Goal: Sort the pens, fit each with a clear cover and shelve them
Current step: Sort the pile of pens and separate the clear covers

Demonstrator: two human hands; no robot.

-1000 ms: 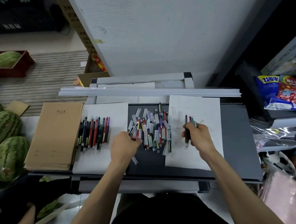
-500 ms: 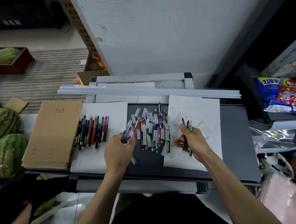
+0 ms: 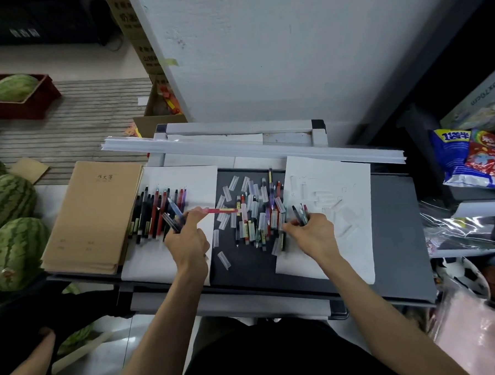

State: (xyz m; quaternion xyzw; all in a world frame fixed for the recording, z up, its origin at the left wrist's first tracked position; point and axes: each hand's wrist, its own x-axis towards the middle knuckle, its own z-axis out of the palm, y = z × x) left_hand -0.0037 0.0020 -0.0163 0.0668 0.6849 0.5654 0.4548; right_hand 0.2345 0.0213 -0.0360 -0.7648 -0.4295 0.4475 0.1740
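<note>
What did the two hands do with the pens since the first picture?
The left hand picked a few pens out of the pile and carried them left to the sorted row, a red pen sticking out sideways. The right hand slid slightly left to the pile's edge, still holding its pens. The sorted row and notebooks stayed put.

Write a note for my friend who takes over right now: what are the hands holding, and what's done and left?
Left hand grips a bundle of pens and pinches a red pen, above the left paper.
Right hand grips a few pens beside the pile.
Done: a row of sorted pens lies on the left paper.
Left: sort the pile of pens and clear covers, fit covers, shelve.
</note>
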